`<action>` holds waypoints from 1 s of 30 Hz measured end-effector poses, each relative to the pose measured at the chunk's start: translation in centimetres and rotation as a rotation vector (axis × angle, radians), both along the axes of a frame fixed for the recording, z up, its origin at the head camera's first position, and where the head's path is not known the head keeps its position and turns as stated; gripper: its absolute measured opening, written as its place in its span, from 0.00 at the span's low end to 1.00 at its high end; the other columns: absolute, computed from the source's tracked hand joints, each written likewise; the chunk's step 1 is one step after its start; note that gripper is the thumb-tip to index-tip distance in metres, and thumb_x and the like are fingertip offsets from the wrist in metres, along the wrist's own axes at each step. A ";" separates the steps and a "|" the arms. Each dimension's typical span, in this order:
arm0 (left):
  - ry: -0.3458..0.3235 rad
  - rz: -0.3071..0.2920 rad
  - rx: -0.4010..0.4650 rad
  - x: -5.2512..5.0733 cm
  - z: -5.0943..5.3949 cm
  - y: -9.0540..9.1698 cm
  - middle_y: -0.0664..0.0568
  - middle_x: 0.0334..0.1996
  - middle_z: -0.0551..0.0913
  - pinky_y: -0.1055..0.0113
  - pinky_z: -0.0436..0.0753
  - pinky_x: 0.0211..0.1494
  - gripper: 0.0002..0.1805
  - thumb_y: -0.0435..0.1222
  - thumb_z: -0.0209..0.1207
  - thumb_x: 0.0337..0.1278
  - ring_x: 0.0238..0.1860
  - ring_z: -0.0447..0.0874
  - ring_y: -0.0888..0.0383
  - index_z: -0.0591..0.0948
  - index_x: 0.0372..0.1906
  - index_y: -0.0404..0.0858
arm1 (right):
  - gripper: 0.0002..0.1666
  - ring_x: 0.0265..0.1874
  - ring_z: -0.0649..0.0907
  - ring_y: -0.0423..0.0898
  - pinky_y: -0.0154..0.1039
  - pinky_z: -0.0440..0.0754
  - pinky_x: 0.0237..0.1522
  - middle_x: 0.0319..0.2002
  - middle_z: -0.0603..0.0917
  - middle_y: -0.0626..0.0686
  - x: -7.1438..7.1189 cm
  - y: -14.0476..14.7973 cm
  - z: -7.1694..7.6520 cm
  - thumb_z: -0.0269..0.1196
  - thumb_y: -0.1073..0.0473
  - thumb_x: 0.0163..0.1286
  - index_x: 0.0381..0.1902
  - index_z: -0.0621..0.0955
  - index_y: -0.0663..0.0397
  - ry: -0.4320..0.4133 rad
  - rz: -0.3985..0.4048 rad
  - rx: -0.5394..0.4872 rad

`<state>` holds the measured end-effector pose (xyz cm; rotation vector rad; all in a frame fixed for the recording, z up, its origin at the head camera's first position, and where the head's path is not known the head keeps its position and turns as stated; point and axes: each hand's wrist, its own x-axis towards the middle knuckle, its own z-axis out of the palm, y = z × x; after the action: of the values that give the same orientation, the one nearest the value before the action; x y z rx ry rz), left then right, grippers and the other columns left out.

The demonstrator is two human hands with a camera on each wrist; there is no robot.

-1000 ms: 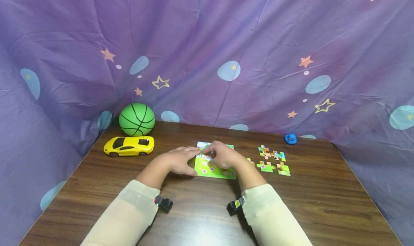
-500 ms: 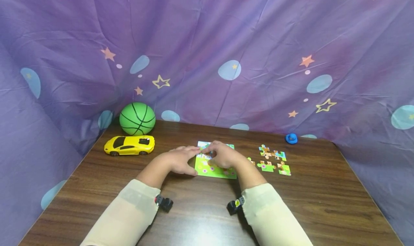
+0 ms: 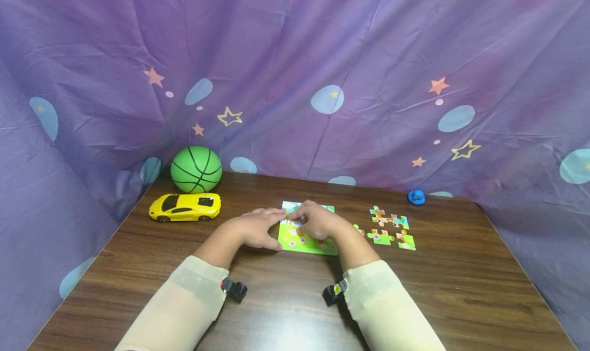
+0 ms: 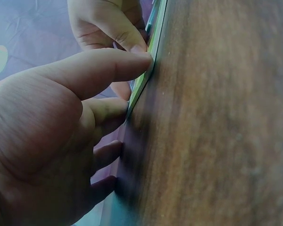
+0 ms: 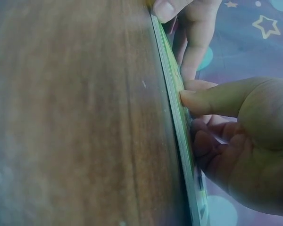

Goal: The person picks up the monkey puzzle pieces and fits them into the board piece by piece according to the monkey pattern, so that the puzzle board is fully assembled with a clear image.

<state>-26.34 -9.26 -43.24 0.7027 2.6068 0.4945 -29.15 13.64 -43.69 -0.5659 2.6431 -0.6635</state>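
Observation:
A puzzle board (image 3: pixel 304 246) with a green meadow picture lies flat on the table in the head view. My left hand (image 3: pixel 258 230) rests at its left side, thumb at the near corner and forefinger near the far one. From the right, my right hand (image 3: pixel 318 222) reaches over the board, its thumb and forefinger set around what looks like a puzzle piece, mostly hidden beneath the fingers. In the right wrist view the right thumb (image 5: pixel 212 100) touches the top of the board (image 5: pixel 172 84). Left thumb (image 4: pixel 104 70) and forefinger meet the board's edge in the left wrist view.
Several loose puzzle pieces (image 3: pixel 380 237) lie right of the board, one partly behind the right forearm. A small blue toy (image 3: pixel 416 197) stands at the back right. A yellow toy car (image 3: pixel 185 207) and a green ball (image 3: pixel 196 169) stand at the left, before a purple curtain.
Both hands stay almost where they were at the board. The right fingertips shift only very slightly, and the whole head view drifts a little.

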 end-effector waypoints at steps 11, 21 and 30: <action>-0.003 -0.011 -0.014 0.0 0.1 0.1 0.56 0.88 0.55 0.36 0.54 0.88 0.52 0.57 0.68 0.61 0.88 0.50 0.40 0.60 0.86 0.49 | 0.30 0.48 0.83 0.47 0.47 0.87 0.55 0.59 0.82 0.51 0.3 -0.2 0.3 0.72 0.62 0.68 0.67 0.86 0.39 0.057 -0.005 0.039; -0.007 -0.016 -0.019 -0.2 0.1 0.0 0.57 0.88 0.54 0.34 0.55 0.87 0.50 0.57 0.67 0.62 0.88 0.49 0.40 0.61 0.86 0.53 | 0.31 0.51 0.84 0.48 0.48 0.87 0.58 0.61 0.85 0.51 0.3 -0.5 0.9 0.73 0.65 0.64 0.65 0.86 0.44 0.082 -0.017 0.039; 0.002 -0.026 -0.024 -0.1 0.1 0.1 0.57 0.88 0.55 0.33 0.54 0.87 0.50 0.57 0.67 0.62 0.88 0.50 0.38 0.62 0.86 0.52 | 0.29 0.50 0.86 0.46 0.46 0.87 0.53 0.57 0.88 0.53 0.0 3.4 3.1 0.71 0.61 0.70 0.69 0.83 0.49 0.082 0.016 -0.107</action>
<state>-26.46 -9.17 -43.19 0.7294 2.5973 0.4547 -29.14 17.09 -40.62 -0.6571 2.6882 -0.7966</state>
